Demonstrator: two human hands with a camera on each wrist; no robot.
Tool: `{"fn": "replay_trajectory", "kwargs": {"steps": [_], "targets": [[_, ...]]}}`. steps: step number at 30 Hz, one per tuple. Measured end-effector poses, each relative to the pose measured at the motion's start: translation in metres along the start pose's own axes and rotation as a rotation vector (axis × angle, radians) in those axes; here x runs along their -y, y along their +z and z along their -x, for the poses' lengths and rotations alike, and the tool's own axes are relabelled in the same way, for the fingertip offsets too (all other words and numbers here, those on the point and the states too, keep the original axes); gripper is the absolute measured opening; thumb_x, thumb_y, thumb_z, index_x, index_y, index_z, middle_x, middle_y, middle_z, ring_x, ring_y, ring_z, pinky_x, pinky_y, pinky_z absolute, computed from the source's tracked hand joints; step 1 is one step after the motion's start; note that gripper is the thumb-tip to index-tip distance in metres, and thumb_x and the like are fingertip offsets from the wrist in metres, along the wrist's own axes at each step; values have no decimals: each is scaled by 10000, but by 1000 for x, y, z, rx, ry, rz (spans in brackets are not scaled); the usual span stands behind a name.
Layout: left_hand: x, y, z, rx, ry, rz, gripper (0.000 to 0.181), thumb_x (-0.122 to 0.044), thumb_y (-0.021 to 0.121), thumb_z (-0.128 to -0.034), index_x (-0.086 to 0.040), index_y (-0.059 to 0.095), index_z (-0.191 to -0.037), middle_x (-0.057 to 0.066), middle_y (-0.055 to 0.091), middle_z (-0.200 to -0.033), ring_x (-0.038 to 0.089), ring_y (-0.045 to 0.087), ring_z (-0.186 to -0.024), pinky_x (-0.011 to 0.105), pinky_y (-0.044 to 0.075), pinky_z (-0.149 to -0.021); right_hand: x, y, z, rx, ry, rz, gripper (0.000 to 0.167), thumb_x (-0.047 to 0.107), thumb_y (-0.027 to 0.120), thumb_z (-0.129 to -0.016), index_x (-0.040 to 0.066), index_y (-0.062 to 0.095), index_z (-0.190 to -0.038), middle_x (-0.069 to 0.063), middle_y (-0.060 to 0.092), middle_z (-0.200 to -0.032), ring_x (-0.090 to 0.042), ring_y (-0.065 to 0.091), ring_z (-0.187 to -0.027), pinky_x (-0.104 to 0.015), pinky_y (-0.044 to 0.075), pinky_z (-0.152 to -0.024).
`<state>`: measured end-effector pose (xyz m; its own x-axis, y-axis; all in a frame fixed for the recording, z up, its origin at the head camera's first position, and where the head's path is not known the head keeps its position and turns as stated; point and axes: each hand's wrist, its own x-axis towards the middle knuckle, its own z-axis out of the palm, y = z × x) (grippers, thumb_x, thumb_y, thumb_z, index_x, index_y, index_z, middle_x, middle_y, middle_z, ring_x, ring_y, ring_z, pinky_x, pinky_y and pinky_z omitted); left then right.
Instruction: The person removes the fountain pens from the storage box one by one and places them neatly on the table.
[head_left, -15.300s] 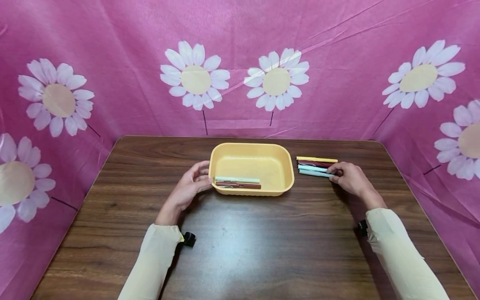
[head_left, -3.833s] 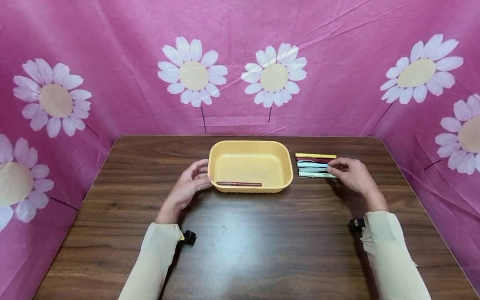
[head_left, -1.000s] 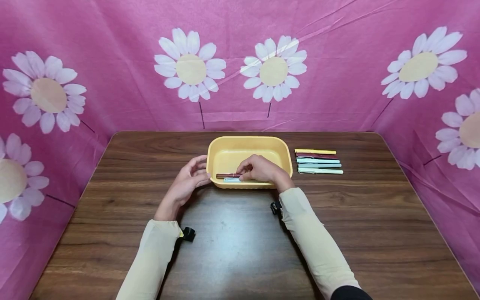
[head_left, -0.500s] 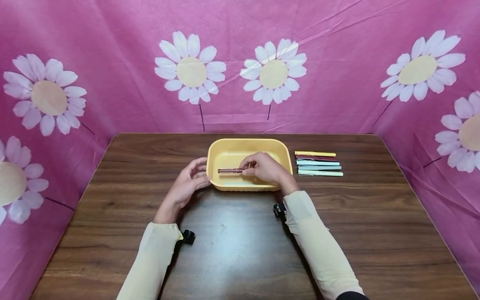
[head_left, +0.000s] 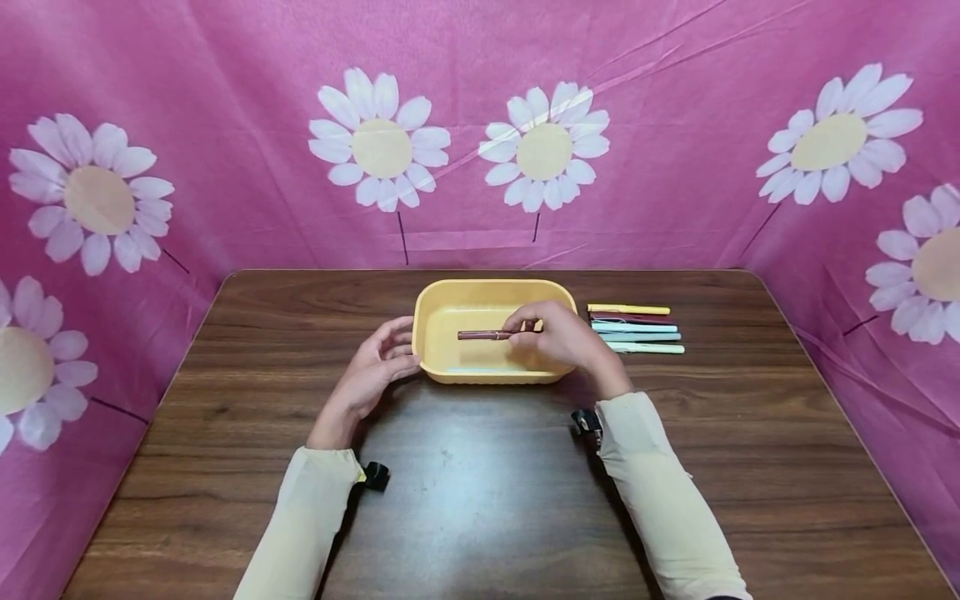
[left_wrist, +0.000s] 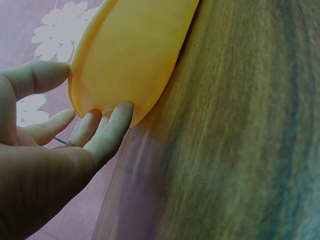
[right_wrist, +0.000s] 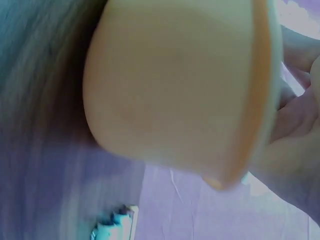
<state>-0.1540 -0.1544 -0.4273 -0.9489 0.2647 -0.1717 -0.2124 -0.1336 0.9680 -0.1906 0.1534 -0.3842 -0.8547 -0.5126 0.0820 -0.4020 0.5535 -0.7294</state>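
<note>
A yellow basin (head_left: 495, 287) stands on the table. My right hand (head_left: 566, 340) pinches a dark red-brown pen (head_left: 480, 335) by its right part, level above the basin's floor. Along the front wall inside the basin, a pale blue strip (head_left: 472, 369) just shows, mostly hidden. My left hand (head_left: 370, 375) touches the basin's left end with spread, fairly straight fingers; the left wrist view shows fingertips against the yellow wall (left_wrist: 130, 55). In the right wrist view the basin wall (right_wrist: 170, 80) hides the held pen.
Right of the basin lies a row of several pens: yellow (head_left: 637, 309), dark red (head_left: 641, 318), light blue (head_left: 637, 327), a duller blue (head_left: 652, 337) and pale green (head_left: 652, 348). The wooden table (head_left: 465, 500) meets a pink flowered cloth (head_left: 480, 225) behind.
The pale green pen left the basin for the row. In the last second my right hand took up the dark red-brown pen, raised it and moved it rightward. My left hand stayed put.
</note>
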Motion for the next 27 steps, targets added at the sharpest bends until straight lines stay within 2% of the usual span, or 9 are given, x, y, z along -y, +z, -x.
{"fn": "replay_trajectory", "kwargs": {"steps": [5,10,19,27], "targets": [[1,0,0,-1,7,6,671,147,574,-920,24,332,-1534,270,436,-1381,199,600,-1081,340,587,-918,-2,-13,8,-52,8,17,120,15,768,-875,81,782,-974,-3,701,-856,-182,581,-814,-305,460,-659],[2,0,0,-1,19,0,669,149,572,-920,43,321,-1530,275,438,-1366,204,595,-1082,310,592,-893,-6,-24,17,-67,45,30,118,18,768,-880,73,779,-983,-23,713,-903,-193,575,-835,-326,461,-673],[2,-1,0,-4,13,3,670,154,575,-919,45,320,-1529,261,442,-1359,156,596,-1046,280,591,-875,-17,-35,31,-92,78,11,113,14,758,-889,70,768,-986,-33,666,-810,-197,544,-697,-271,441,-576],[3,-1,-1,2,15,1,666,153,571,-922,44,321,-1529,270,437,-1366,176,596,-1059,295,592,-885,-31,-43,45,-131,64,79,130,-13,761,-874,47,769,-989,-47,706,-877,-199,597,-809,-313,490,-707]]}}
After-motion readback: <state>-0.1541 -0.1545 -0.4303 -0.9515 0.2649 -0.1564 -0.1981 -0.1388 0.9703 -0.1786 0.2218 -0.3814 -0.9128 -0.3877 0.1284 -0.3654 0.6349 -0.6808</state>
